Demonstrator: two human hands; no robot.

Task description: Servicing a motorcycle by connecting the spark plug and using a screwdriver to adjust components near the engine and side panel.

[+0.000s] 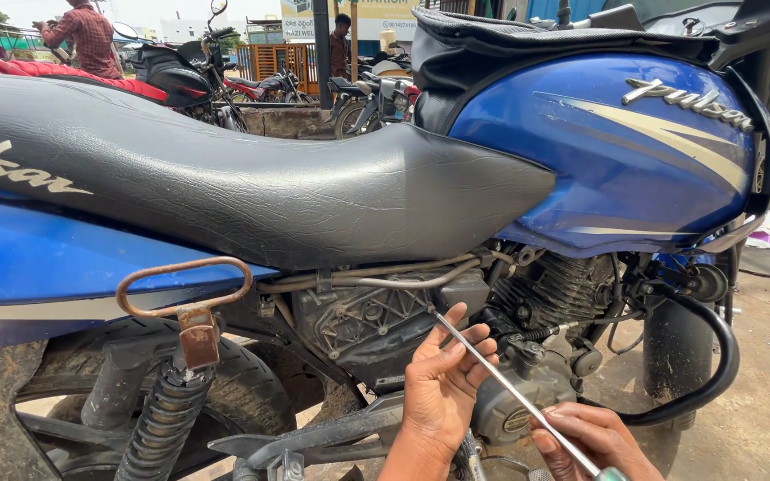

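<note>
A blue motorcycle (pixel 634 151) with a black seat (pixel 225 178) fills the head view, seen from its right side. My right hand (pixel 592 441) grips a long thin metal screwdriver (pixel 514 392) low at the frame's bottom edge. Its shaft slants up and left, with the tip at the grey engine cover (pixel 376 325) under the seat. My left hand (pixel 443 383) rests against the shaft near its upper end, fingers curled over it, steadying it close to the engine (pixel 554 294).
A rusty grab loop (pixel 184 289) and a rear shock spring (pixel 162 419) stand at the left. A black crash guard (pixel 715 356) curves at the right. Other motorcycles (pixel 189 76) and two people (pixel 86 36) stand behind, on dirt ground.
</note>
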